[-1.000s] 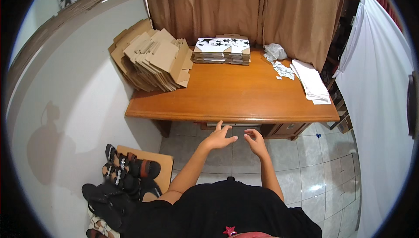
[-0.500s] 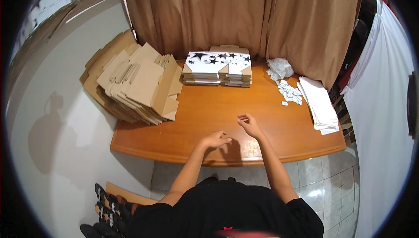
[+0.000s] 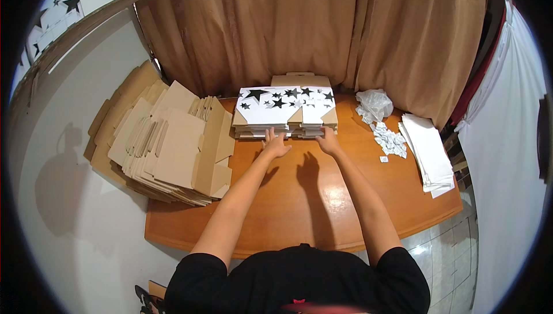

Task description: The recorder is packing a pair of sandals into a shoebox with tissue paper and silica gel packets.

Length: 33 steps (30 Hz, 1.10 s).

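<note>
Reaching w/ L hand [image 3: 276,145], spread & empty, & R hand [image 3: 329,142], part-curled (can't tell if gripping), to front of star-print box stack [image 3: 268,115], rear-ctr of worktop [image 3: 276,210], betw. brown cardboard pile [image 3: 178,141] & plastic bag [image 3: 377,104].

hands [image 3: 277,146] 2 | star-print pile [image 3: 266,116] 1 | cardboard pile [image 3: 180,155] 1 | plastic bag [image 3: 375,104] 1

A: Hands, past second?
B: Left hand [image 3: 277,146] and right hand [image 3: 329,143] advanced from short of the front edge of the desk [image 3: 282,196], over its top, to the near side of the star-printed carton stack [image 3: 277,104]; contact unclear.
A: Spacing?
B: Thumbs farther apart. Arm shadow [image 3: 314,196] now runs long down the desk, bodyward of the grip.
A: Elsewhere?
B: View swung; sandals [image 3: 143,299], behind-left of the grip, mostly out of frame.
</note>
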{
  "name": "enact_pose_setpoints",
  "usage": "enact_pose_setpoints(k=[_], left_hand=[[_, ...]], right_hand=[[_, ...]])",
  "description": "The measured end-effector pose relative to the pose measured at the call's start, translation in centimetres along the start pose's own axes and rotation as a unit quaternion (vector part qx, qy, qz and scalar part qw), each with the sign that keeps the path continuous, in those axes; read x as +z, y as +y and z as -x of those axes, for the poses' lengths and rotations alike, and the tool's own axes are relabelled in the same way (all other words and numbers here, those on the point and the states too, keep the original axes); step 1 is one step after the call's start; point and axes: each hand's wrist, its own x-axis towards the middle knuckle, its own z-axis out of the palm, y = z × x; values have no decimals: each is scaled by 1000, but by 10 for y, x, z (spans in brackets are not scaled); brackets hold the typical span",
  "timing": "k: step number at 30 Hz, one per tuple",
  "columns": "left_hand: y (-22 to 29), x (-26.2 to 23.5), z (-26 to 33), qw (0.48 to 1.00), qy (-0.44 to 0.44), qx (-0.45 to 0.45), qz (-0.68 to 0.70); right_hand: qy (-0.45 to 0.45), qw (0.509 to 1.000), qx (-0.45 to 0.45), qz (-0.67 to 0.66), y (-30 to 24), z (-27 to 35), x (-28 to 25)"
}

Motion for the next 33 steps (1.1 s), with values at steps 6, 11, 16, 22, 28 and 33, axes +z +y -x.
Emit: enact_pose_setpoints(k=[6,11,16,22,28,33], left_hand=[[-3,-6,-29,993,68,55,-78],[-22,-7,-51,989,125,19,-74],[-37,-6,-75,971,170,93,-141],[-40,-17,-89,966,150,119,-175],[-29,-24,-77,973,151,120,-128],[7,-43,-56,945,267,175,-73]], right_hand=[[68,996,47,-30,5,-50,9],[91,993,70,-32,-8,-52,28],[119,982,146,-17,-5,-69,28],[196,945,182,-187,-26,-84,26],[277,911,207,-225,-33,-100,24],[319,874,53,-362,-68,-86,9]])
